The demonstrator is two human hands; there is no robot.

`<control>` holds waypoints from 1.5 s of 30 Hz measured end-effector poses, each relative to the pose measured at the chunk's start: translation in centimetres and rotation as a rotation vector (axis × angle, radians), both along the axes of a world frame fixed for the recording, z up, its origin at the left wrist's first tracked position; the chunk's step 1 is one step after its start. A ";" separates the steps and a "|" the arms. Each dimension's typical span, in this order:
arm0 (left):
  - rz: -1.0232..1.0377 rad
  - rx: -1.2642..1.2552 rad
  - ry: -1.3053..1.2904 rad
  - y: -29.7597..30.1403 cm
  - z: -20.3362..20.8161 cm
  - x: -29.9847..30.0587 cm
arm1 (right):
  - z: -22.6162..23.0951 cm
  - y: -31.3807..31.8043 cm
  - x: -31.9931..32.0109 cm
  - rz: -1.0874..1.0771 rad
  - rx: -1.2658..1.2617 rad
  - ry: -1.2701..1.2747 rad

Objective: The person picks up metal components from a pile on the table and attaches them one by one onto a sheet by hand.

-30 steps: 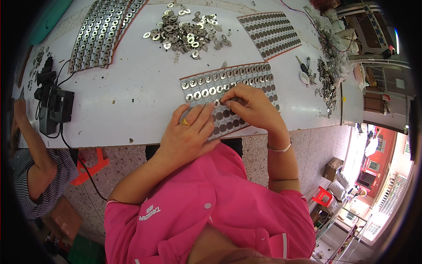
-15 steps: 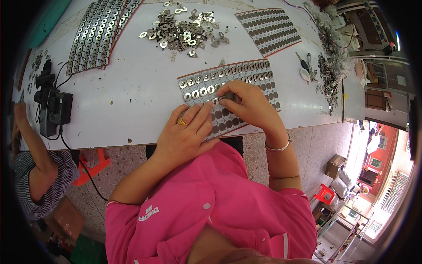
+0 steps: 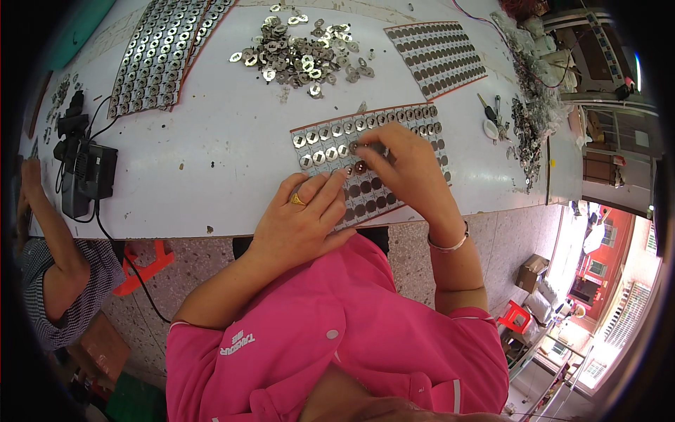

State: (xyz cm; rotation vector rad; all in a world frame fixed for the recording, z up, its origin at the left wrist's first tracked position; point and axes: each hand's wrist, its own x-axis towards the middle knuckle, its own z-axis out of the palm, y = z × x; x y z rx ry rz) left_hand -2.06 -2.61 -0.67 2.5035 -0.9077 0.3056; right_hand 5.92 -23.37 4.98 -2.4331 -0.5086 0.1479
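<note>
A flat panel (image 3: 365, 205) with an orange-red edge lies at the table's front, covered in rows of round cells. Its far rows carry shiny metal pieces with diamond-shaped centres; dark discs show in the near rows. My left hand (image 3: 299, 214), wearing a gold ring, rests on the panel's left part with its fingers stretched out, the tips beside one shiny piece (image 3: 349, 170). Over the middle, my right hand (image 3: 404, 165) is closed, thumb and forefinger pinching a small metal piece (image 3: 356, 148). Its curled fingers partly hide what else it holds.
A loose heap of metal pieces (image 3: 295, 53) lies beyond the panel. More panels stand far left (image 3: 151, 60) and far right (image 3: 436, 60). A black power device (image 3: 98, 172) with cables sits left, keys (image 3: 486, 107) right. Another person's arm (image 3: 53, 211) is at the left edge.
My right fingertips have drawn away from my left fingertips and now sit slightly farther up the panel. My left hand stays in place. The whole view has shifted slightly.
</note>
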 end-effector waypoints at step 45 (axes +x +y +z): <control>-0.050 -1.410 1.139 1.6 2.3 5.7 | -1.2 2.2 2.5 0.210 0.587 0.171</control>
